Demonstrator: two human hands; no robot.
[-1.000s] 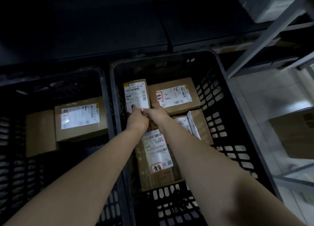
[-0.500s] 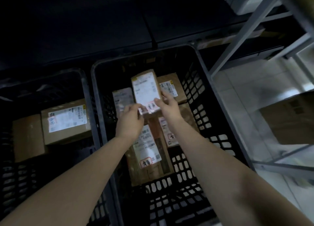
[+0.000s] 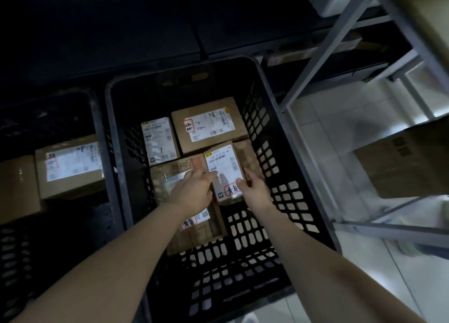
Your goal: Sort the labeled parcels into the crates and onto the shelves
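A small cardboard parcel [image 3: 224, 169] with a white label and red handwriting is held inside the black crate [image 3: 286, 138]. My left hand [image 3: 194, 191] grips its left edge and my right hand [image 3: 255, 189] grips its right edge. Under my left hand lies a long flat parcel [image 3: 194, 225] with a red-marked label. At the back of the crate sit a parcel marked "1-7" [image 3: 159, 140] and a bigger parcel [image 3: 209, 125]. Another box [image 3: 247, 152] stands to the right of the held parcel, mostly hidden.
A second black crate [image 3: 97, 118] on the left holds a labeled box [image 3: 70, 164] and a plain box [image 3: 18, 186]. A metal shelf rack [image 3: 323, 62] stands at the right over pale floor tiles, with a cardboard box [image 3: 408, 162] on a lower shelf.
The small parcel has come down from a raised, tilted position to the right middle of the crate, with both hands still on it. The view shifted, so the crate appears further right.
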